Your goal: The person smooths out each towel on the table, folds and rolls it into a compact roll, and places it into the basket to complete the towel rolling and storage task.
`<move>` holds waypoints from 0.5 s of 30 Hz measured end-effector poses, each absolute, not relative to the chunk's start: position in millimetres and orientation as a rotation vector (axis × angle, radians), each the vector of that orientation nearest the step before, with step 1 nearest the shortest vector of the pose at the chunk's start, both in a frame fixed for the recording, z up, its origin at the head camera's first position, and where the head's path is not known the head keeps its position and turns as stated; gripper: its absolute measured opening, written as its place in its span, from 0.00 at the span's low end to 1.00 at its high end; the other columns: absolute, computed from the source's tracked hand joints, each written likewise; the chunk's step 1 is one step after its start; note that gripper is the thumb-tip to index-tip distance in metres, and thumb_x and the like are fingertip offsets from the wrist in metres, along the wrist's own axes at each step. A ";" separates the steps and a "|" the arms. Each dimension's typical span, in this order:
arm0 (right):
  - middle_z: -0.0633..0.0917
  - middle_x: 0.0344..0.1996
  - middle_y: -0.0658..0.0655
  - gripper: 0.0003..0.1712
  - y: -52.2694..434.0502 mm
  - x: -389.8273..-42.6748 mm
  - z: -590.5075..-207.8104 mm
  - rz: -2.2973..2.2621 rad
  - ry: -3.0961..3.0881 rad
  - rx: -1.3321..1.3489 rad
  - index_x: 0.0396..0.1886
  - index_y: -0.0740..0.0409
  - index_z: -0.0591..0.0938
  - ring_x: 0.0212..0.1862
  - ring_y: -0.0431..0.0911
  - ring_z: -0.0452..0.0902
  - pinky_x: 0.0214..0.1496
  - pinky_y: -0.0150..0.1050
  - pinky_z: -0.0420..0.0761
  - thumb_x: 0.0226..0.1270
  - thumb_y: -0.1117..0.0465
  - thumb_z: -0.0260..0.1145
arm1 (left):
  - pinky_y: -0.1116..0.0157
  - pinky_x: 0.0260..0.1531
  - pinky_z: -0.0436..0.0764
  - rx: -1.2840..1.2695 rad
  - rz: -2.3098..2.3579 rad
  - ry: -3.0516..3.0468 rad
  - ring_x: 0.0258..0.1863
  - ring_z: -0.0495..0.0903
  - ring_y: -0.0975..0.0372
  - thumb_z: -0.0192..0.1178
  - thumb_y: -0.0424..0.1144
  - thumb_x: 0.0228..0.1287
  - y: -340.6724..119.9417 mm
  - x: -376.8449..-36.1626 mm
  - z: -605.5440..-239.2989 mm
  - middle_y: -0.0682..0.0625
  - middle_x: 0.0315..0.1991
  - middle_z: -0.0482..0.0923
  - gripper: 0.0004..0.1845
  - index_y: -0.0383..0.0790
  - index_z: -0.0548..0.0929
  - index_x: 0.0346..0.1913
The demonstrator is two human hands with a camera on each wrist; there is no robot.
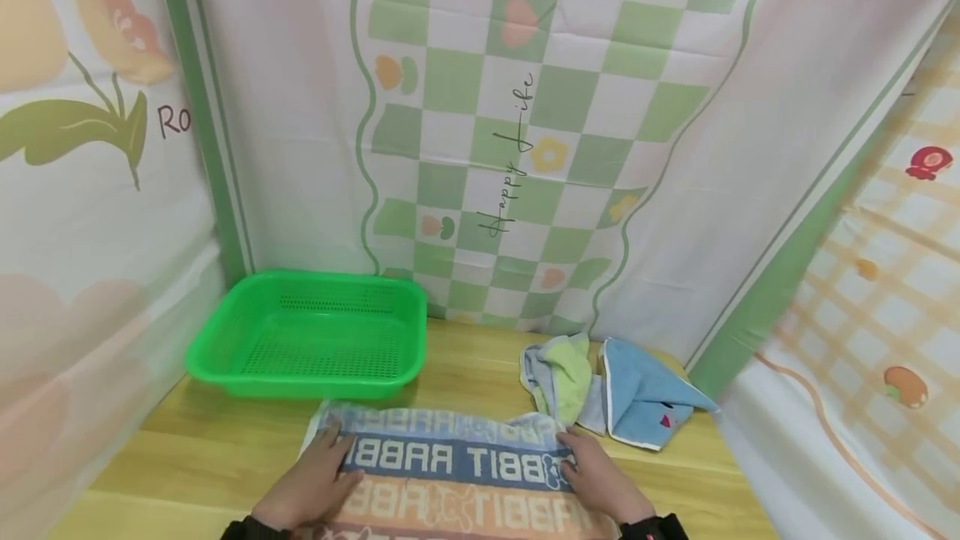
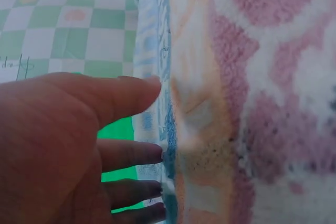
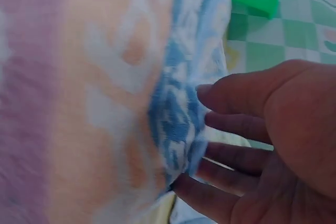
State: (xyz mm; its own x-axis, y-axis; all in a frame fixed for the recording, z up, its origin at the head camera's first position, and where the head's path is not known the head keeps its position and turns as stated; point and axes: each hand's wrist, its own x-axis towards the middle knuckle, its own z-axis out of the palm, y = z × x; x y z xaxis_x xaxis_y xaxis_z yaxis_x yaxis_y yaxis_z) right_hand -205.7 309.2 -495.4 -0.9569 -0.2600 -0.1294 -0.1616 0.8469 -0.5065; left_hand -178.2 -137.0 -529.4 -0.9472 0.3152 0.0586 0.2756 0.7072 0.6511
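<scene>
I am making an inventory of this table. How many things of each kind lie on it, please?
Striped towel under both hands: 1
Crumpled cloths, a green-grey cloth and a blue cloth: 2
Green basket: 1
Total: 4
</scene>
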 end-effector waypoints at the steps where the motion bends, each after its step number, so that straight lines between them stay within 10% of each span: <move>1: 0.73 0.64 0.77 0.24 307.9 -206.9 -498.5 -0.744 2.847 -0.305 0.64 0.75 0.74 0.68 0.72 0.66 0.69 0.65 0.68 0.72 0.68 0.62 | 0.31 0.68 0.59 0.492 1.076 2.854 0.72 0.55 0.27 0.65 0.43 0.68 -137.6 -180.0 -528.9 0.17 0.72 0.54 0.33 0.21 0.71 0.67; 8: 0.85 0.45 0.58 0.24 307.1 -214.0 -507.2 -0.594 2.973 -0.150 0.61 0.66 0.78 0.47 0.53 0.82 0.47 0.51 0.81 0.68 0.60 0.69 | 0.34 0.69 0.62 0.425 0.996 2.909 0.71 0.61 0.31 0.65 0.40 0.67 -138.8 -191.2 -523.3 0.23 0.71 0.61 0.34 0.21 0.69 0.69; 15: 0.72 0.26 0.48 0.07 313.5 -217.5 -507.8 -0.820 2.928 -0.275 0.37 0.54 0.81 0.29 0.39 0.61 0.32 0.38 0.60 0.63 0.67 0.71 | 0.41 0.57 0.80 0.459 0.963 2.993 0.58 0.76 0.37 0.63 0.33 0.67 -139.7 -216.0 -518.6 0.27 0.60 0.73 0.28 0.20 0.71 0.66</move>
